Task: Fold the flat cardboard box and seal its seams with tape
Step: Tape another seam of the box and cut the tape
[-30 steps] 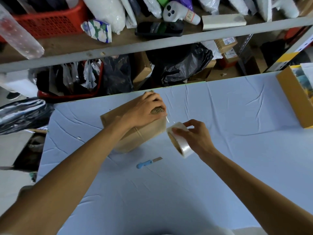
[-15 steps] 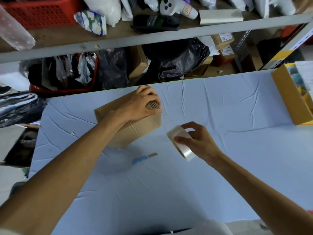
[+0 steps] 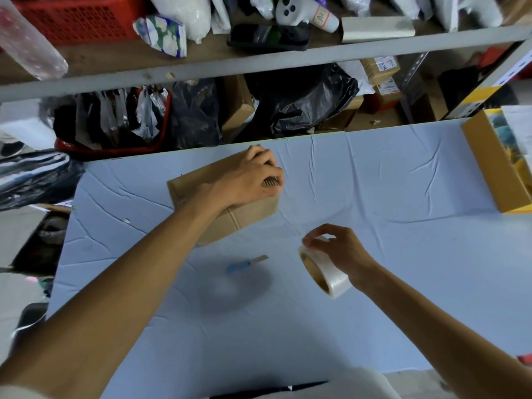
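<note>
The only writing I can read is a handwritten "Az" or "A2" on the label of a white controller on the shelf. The printed labels on the small parcels below it are too small for me to make out.

From my feed, the left hand lies on top of the box. Its fingers curl over the far right corner and grip the raw corrugated edge there. The box is plain brown cardboard, folded into shape, with a seam running down its near face. It sits toward the far side of the table.

A blue-handled cutter lies on the table nearer me than the box. Further right, apart from the box, the right hand holds the tape, a clear roll, with its fingertips pinching the upper rim.

A creased pale blue cloth covers the table. Behind it I see a red basket and a black bag. An open yellow-brown carton sits at the table's right edge.
</note>
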`<state>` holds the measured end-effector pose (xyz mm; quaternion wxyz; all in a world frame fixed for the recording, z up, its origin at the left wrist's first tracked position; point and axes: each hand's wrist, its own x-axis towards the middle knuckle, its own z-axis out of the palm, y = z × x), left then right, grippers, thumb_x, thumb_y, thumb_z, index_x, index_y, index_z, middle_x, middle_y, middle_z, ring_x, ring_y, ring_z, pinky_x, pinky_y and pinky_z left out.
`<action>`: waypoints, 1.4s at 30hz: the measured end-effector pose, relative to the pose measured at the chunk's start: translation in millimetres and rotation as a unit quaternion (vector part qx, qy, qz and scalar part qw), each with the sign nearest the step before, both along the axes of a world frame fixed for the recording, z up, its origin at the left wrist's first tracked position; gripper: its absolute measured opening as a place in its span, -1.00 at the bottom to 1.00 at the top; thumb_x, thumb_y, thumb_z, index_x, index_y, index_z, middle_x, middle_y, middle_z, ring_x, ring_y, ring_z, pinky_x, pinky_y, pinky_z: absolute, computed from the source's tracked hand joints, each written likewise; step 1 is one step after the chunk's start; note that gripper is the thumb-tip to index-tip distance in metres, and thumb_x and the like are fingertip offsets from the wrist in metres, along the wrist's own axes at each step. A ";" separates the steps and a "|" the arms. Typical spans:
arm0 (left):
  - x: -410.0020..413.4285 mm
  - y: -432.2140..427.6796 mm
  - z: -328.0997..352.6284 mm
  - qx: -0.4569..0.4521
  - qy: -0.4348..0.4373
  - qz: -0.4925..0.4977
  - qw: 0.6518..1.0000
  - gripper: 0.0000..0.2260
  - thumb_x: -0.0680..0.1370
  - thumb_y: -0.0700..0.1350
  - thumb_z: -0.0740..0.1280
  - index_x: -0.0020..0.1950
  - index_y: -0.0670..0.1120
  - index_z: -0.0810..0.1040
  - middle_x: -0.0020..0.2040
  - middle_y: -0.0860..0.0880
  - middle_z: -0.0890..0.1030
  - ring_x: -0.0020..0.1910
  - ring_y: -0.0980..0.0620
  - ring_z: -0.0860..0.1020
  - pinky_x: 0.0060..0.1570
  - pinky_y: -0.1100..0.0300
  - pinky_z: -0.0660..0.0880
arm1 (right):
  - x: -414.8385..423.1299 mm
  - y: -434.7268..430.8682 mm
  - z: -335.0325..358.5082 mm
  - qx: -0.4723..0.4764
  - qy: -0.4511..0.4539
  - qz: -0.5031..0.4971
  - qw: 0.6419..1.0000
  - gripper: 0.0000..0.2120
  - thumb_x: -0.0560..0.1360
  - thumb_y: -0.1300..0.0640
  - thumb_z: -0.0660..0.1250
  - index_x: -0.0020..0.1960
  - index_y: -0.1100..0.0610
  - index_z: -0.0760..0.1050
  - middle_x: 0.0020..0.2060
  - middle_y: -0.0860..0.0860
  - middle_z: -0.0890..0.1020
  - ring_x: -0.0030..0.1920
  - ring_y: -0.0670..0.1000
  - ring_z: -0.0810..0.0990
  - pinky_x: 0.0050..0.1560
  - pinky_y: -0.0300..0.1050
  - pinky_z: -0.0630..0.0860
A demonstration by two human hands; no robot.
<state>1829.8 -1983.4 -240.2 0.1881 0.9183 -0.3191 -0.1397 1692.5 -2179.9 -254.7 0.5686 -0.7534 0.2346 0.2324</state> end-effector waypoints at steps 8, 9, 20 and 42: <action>-53.6 0.9 -1.6 -0.156 -0.127 0.050 0.978 -0.86 0.55 -0.12 0.27 0.07 -0.07 0.55 0.01 -0.01 0.55 0.04 0.01 0.45 0.11 0.19 0.36 | -0.1 4.7 -4.0 0.003 -0.003 -0.023 1.000 -0.93 0.34 0.11 0.53 -0.24 0.07 0.65 -0.31 -0.04 0.66 -0.30 -0.01 0.55 -0.28 -0.21 0.40; -63.7 4.5 -9.1 -0.164 -0.130 0.041 0.977 -0.89 0.54 -0.12 0.28 0.02 -0.08 0.55 -0.05 0.01 0.56 -0.04 0.01 0.48 0.09 0.16 0.38 | -0.3 4.4 -5.2 0.001 -0.002 -0.022 1.000 -0.93 0.34 0.12 0.53 -0.24 0.07 0.65 -0.31 -0.04 0.66 -0.30 -0.01 0.55 -0.28 -0.21 0.40; -150.6 30.1 -146.5 -0.053 0.105 0.303 0.946 -0.77 0.42 -0.10 0.46 -0.04 -0.19 0.53 -0.04 -0.17 0.54 -0.02 -0.17 0.50 -0.04 -0.02 0.42 | -1.8 2.5 -10.9 -0.022 0.002 -0.028 0.999 -0.92 0.34 0.10 0.53 -0.21 0.08 0.67 -0.35 -0.11 0.66 -0.47 -0.18 0.56 -0.46 -0.35 0.43; -104.0 1.6 9.3 -0.305 0.036 0.292 0.906 -0.87 0.47 -0.07 0.45 -0.19 -0.11 0.60 -0.31 0.13 0.59 -0.31 0.22 0.54 -0.36 0.47 0.37 | 6.8 8.3 1.6 -0.009 -0.004 -0.037 0.999 -0.91 0.32 0.13 0.54 -0.22 0.06 0.65 -0.26 0.05 0.67 -0.29 0.03 0.56 -0.28 -0.20 0.41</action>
